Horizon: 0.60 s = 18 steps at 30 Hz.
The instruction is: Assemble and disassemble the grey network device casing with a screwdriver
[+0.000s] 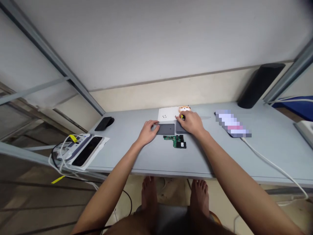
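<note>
A flat dark grey panel [167, 129] lies on the grey desk, with my left hand [148, 132] at its left end, fingers apart and touching it. My right hand [192, 122] is closed round a small yellow and black tool [182, 116], above a dark slotted case [181, 128]. The hand partly covers that case. Nearer the front edge sits a green circuit board [174, 140] with black parts. Behind the panel, a white sheet [168, 114] bears several tiny dark screws [164, 116]. An orange and white animal-faced item [184, 108] is beyond my right hand.
A lit phone [232, 124] with a white cable [274, 163] lies to the right, before a black cylinder [260, 85]. At the left are a black object [104, 124], a dark phone [87, 151] and a power strip [78, 147] with tangled cables.
</note>
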Motion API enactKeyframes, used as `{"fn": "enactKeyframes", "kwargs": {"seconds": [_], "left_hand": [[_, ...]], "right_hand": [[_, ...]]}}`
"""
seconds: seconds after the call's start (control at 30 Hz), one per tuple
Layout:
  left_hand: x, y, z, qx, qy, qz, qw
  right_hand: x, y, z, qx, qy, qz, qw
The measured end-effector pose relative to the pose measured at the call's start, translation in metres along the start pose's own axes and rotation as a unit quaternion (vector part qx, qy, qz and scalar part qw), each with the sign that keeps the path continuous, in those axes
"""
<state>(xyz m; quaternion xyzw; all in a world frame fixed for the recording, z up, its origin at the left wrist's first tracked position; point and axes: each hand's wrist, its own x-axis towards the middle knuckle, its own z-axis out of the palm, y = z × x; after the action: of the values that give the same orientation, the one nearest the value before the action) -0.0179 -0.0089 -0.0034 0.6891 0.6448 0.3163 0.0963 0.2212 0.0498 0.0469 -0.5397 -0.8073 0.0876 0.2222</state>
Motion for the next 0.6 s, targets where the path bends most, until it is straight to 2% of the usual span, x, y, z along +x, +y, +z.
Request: {"fn": "enactKeyframes", "kwargs": {"seconds": [0.1, 0.27, 0.33, 0.47, 0.6], "left_hand": [[-0.003, -0.006, 0.0, -0.021, 0.001, -0.001, 1.0], [-0.008, -0.007, 0.0, -0.037, 0.005, -0.007, 0.999], [-0.009, -0.006, 0.0, -0.034, 0.006, -0.01, 0.999], [-0.009, -0.002, 0.001, -0.021, 0.01, -0.013, 1.0], [-0.01, 0.001, 0.002, -0.01, 0.015, -0.008, 1.0]], "right_hand": [[-0.001, 0.0, 0.003, 0.006, 0.028, 0.012, 1.0], [-0.014, -0.006, 0.004, -0.008, 0.163, 0.039, 0.986], [-0.019, -0.007, 0.004, -0.022, 0.183, 0.051, 0.981], [-0.02, -0.008, 0.002, -0.034, 0.148, 0.069, 0.986], [-0.011, -0.005, -0.002, -0.022, 0.06, 0.067, 0.996]]}}
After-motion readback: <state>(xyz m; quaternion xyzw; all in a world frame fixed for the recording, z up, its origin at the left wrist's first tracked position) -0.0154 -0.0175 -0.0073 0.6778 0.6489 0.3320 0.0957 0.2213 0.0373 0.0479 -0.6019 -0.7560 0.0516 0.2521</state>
